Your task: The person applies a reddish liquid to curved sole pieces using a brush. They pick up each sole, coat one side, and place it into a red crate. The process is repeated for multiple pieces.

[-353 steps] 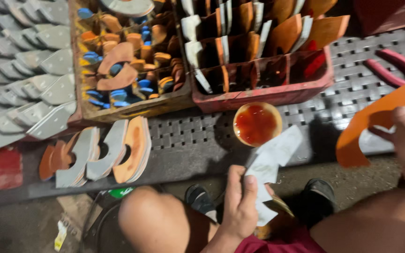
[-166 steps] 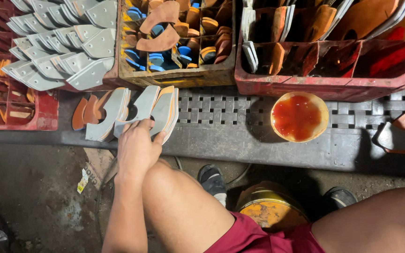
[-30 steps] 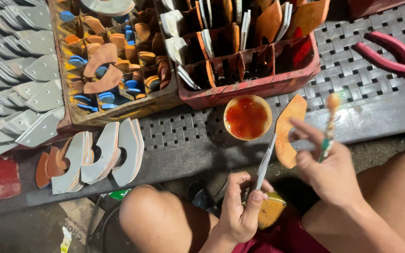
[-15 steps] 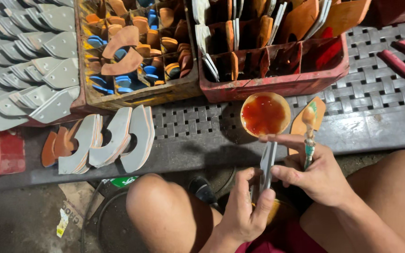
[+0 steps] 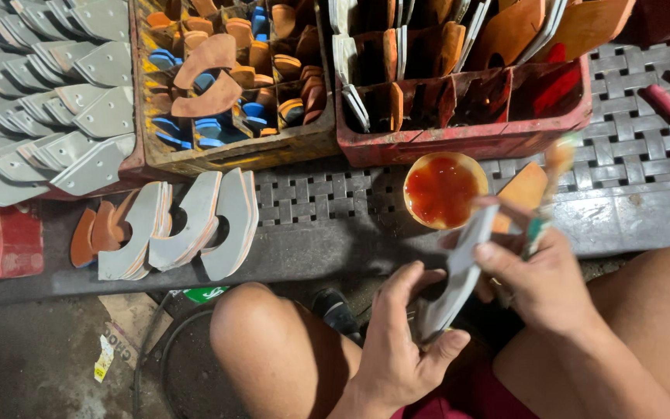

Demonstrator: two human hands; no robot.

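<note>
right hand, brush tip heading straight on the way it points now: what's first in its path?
Likely the red crate. The right hand holds the brush angled up and away, bristles just below the crate's front wall, beside the cup of red glue. Depth is unclear, so it might pass above the wall.

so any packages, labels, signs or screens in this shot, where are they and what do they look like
Green label or wrapper scrap: on the ground below the bench edge, by the left knee; green with white marks, partly hidden.
Paper scrap: on the ground at lower left; narrow, pale yellow-white strip with dark print.
Flat brown cardboard piece: on the ground beside that strip; dark print along one edge.
No signs or screens in view.
</note>
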